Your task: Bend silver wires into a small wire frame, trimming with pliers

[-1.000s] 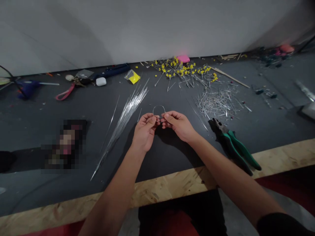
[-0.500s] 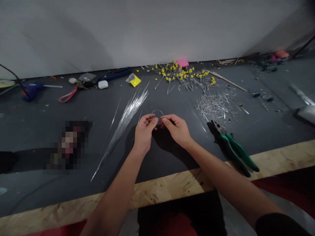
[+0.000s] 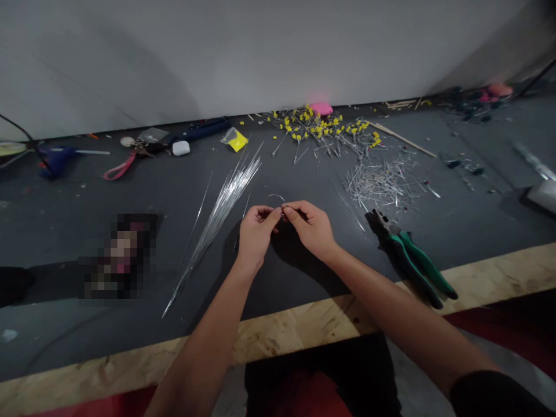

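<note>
A thin metal wire is bent into a loop between my two hands, above the dark table. My left hand pinches one part of it with thumb and forefinger. On the other side my right hand pinches it too, and the fingertips of both hands meet. The ends of the wire are hidden by my fingers. To the left lies a bundle of straight wires. Right of my hands are a heap of short wire pieces and green-handled pliers.
Yellow-tipped wires lie by the wall near a pink lump. A yellow packet, a white case, keys with a pink strap and a blue glue gun lie left. A wooden stick is at back right.
My hands have drawn together, so the fingertips now touch. The wire loop between them shows less above the fingers. The other things lie where they were.
</note>
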{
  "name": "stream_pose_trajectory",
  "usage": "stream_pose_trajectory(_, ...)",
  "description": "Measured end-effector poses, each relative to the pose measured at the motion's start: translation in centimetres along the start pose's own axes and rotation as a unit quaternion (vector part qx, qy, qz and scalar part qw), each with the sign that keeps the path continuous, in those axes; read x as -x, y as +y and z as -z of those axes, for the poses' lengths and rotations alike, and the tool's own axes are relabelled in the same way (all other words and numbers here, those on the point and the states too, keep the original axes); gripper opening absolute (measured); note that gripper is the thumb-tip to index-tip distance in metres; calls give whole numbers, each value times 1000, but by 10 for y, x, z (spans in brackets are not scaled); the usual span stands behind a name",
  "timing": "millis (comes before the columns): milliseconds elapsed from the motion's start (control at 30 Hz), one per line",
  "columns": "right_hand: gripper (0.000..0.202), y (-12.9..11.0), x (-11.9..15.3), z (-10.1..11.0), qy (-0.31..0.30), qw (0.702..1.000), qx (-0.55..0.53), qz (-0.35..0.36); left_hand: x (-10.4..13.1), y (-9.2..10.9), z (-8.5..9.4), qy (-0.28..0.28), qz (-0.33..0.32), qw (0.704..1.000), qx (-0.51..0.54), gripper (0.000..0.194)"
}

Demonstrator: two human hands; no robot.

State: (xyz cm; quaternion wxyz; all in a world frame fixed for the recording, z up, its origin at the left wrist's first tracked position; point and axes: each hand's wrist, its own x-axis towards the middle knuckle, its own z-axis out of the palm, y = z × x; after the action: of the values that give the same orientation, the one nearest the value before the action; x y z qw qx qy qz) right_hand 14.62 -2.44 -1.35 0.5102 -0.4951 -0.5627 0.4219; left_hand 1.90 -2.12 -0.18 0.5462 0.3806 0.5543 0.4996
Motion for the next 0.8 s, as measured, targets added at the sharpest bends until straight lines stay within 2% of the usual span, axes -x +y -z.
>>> stream_pose_trajectory(133, 19, 1, 0, -1, 5, 1000, 8, -3, 0, -1, 1, 10, 10, 1000, -18, 24)
stream_pose_trajectory(333, 19, 2, -3, 0, 14, 999, -19, -35, -3, -4, 2, 3, 22, 1000, 15, 16)
stream_pose_trajectory(533, 19, 3, -9, 5, 2, 989, -114, -93, -8, 1, 11, -91, 19, 996, -14, 15)
stream_pose_trajectory(633, 20, 4, -12, 9, -24, 973, -183, -139, -10, 4, 16, -116, 19, 993, -33, 12)
stream_pose_trajectory(800, 23, 5, -17, 18, -87, 945, -252, -190, -8, 11, 20, -160, 56, 985, -23, 9)
